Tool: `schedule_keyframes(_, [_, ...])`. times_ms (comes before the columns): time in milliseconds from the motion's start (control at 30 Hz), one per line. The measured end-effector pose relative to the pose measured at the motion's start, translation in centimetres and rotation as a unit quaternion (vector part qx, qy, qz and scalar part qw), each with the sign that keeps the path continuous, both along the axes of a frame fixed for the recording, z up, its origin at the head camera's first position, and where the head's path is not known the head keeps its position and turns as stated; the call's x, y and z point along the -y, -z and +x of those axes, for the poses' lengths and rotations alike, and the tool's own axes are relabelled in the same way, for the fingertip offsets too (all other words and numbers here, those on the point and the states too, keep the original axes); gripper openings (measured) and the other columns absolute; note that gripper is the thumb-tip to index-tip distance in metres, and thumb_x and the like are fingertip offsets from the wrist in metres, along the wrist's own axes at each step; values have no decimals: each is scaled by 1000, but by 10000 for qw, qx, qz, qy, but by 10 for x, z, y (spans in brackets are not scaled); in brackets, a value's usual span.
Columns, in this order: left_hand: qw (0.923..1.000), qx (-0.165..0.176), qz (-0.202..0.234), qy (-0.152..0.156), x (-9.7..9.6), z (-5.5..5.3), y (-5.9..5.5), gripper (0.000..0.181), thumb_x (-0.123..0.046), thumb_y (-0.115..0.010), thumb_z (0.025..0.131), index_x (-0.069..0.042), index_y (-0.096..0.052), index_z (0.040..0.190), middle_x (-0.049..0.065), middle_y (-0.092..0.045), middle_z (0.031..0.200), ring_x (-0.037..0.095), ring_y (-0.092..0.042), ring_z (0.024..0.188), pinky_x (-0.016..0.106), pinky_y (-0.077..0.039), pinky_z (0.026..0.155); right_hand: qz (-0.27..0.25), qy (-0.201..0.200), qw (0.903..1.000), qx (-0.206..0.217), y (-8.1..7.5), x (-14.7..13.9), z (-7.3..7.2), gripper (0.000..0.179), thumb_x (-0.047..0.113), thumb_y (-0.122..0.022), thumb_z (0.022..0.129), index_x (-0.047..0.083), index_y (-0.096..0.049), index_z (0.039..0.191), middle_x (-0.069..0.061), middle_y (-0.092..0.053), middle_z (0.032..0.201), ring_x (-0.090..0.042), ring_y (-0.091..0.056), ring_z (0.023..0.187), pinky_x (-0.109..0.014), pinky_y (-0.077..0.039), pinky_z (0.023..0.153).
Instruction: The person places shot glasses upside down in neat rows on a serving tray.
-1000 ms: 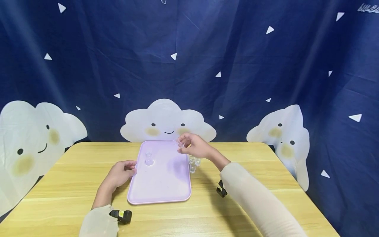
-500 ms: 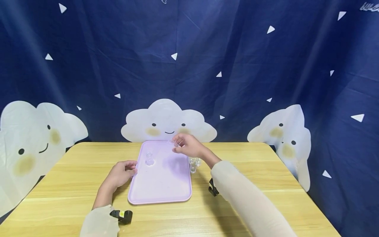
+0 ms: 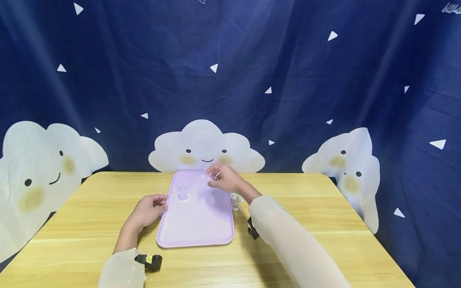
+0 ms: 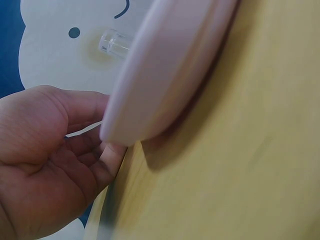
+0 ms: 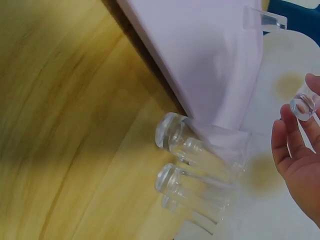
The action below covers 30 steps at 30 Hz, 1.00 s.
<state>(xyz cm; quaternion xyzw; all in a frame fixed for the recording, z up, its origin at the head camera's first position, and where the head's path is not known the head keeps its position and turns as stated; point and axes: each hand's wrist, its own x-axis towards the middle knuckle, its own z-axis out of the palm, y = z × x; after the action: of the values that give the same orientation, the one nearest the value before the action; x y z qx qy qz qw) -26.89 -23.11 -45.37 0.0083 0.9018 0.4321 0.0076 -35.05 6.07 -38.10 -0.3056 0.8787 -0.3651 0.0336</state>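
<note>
A pale purple tray point(image 3: 196, 226) lies on the wooden table. My left hand point(image 3: 145, 210) grips its left rim, thumb and fingers on either side of the edge in the left wrist view point(image 4: 55, 150). Above the tray's far right part, my right hand point(image 3: 227, 179) holds a small clear shot glass point(image 5: 302, 106) between thumb and fingers. Another clear shot glass point(image 3: 183, 194) stands on the left part of the tray. Beside the tray's right edge stand several more clear glasses point(image 5: 192, 187), partly hidden behind my right wrist in the head view.
The wooden table point(image 3: 306, 224) spreads out on both sides of the tray. Behind its far edge hangs a dark blue curtain point(image 3: 173, 80) with white clouds and triangles. A small black camera point(image 3: 149, 262) sits on the left sleeve.
My right hand has moved left over the tray's far part with the shot glass. The left hand stays at the tray's rim, and the tray has not visibly shifted on the table.
</note>
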Motion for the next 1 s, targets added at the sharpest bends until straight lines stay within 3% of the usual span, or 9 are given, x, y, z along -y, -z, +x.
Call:
schedule_keyframes(267, [10000, 34, 29, 13, -1, 0, 0, 40, -5, -65, 97, 6, -60, 134, 16, -68, 114, 28, -62, 103, 41, -54, 87, 143, 123, 9998, 39, 8, 6, -1, 30, 5, -76, 87, 2, -61, 113, -10, -66, 103, -12, -60, 80, -23, -51, 74])
schedule_keyframes(633, [10000, -65, 25, 66, 1, -1, 0, 40, -4, -64, 96, 8, -60, 134, 18, -68, 114, 29, -62, 104, 42, -54, 87, 140, 222, 9996, 143, 17, 12, -2, 26, 3, -77, 86, 3, -61, 107, -10, -67, 103, -18, -62, 87, -25, -52, 77])
schedule_keyframes(1000, [10000, -68, 5, 55, 1, -1, 1, 40, -5, -64, 96, 8, -60, 134, 17, -68, 114, 29, -62, 105, 44, -53, 89, 363, 120, 9992, -134, 19, 20, -1, 25, 4, -78, 85, 2, -67, 107, -10, -69, 100, -10, -55, 77, -22, -48, 72])
